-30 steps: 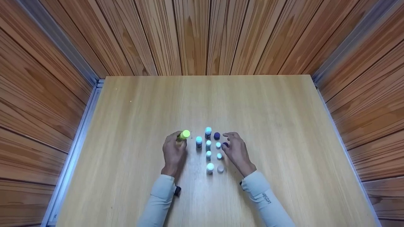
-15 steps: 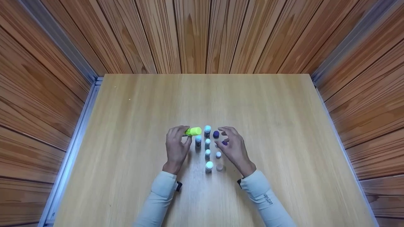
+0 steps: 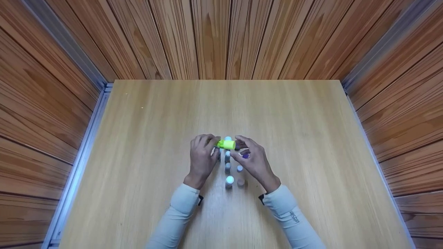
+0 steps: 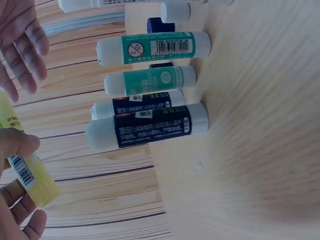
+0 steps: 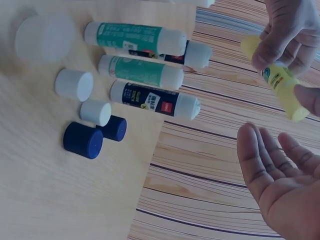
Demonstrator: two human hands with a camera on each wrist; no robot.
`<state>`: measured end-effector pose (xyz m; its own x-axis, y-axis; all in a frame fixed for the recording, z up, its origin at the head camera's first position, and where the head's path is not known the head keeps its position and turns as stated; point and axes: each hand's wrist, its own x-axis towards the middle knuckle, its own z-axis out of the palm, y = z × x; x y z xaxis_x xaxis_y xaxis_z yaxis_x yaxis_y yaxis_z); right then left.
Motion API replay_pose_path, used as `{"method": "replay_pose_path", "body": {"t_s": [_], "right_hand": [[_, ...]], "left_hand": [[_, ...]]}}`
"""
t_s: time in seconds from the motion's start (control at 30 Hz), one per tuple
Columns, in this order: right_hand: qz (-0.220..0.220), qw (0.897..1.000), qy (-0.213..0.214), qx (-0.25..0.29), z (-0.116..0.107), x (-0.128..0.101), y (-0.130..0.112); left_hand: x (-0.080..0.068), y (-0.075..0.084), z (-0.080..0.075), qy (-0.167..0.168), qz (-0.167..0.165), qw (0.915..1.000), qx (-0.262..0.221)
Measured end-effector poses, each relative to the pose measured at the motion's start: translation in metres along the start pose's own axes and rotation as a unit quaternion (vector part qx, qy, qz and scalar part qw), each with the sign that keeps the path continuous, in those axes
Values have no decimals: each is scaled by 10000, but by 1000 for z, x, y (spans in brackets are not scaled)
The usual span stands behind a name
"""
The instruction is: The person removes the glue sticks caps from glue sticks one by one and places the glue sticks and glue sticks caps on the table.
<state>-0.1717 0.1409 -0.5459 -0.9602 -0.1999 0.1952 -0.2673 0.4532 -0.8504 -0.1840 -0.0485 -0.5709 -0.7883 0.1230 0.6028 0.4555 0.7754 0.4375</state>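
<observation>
My left hand point(image 3: 201, 155) grips a yellow glue stick point(image 3: 227, 144) lying sideways in the air, above the standing row. In the left wrist view its barcode label faces the camera and the thumb presses on the yellow barrel point(image 4: 42, 187). Beside the far end of the stick is my right hand point(image 3: 254, 159), fingers spread and slightly bent, nothing held; its palm point(image 5: 292, 200) shows in the right wrist view. Uncapped glue sticks stand upright below: dark blue ones point(image 4: 152, 127) and green ones point(image 4: 155, 48).
Loose caps stand beside the sticks: a dark blue cap point(image 5: 82, 140), a second blue cap point(image 5: 115, 128), small white caps point(image 5: 74, 84) and a larger pale cap point(image 5: 45, 37). A white glue stick point(image 3: 229, 181) stands nearest me. Wood-panelled walls point(image 3: 213, 41) enclose the table point(image 3: 294, 114).
My left hand has carried the yellow glue stick rightward and tipped it from near upright to sideways. My right hand has shifted slightly left and away from me, towards it.
</observation>
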Motion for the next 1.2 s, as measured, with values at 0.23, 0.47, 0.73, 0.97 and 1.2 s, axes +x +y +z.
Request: {"method": "replay_pose_path", "body": {"t_s": [0.23,0.47,0.73,0.97,1.2], "right_hand": [[212,9989,27,423,2,1,-2],[613,9899,-10,1280,2,1,-4],[975,9847,20,1441,1,1,-9],[892,9846,242,1486,4,0,-5],[938,9853,290,1401,8,1,-5]], "left_hand": [[2,8,1,85,586,9972,457],[1,9,6,218,820,9947,583],[1,12,6,281,826,9939,679],[0,12,5,270,801,9944,634],[-2,11,4,291,750,9953,538]]}}
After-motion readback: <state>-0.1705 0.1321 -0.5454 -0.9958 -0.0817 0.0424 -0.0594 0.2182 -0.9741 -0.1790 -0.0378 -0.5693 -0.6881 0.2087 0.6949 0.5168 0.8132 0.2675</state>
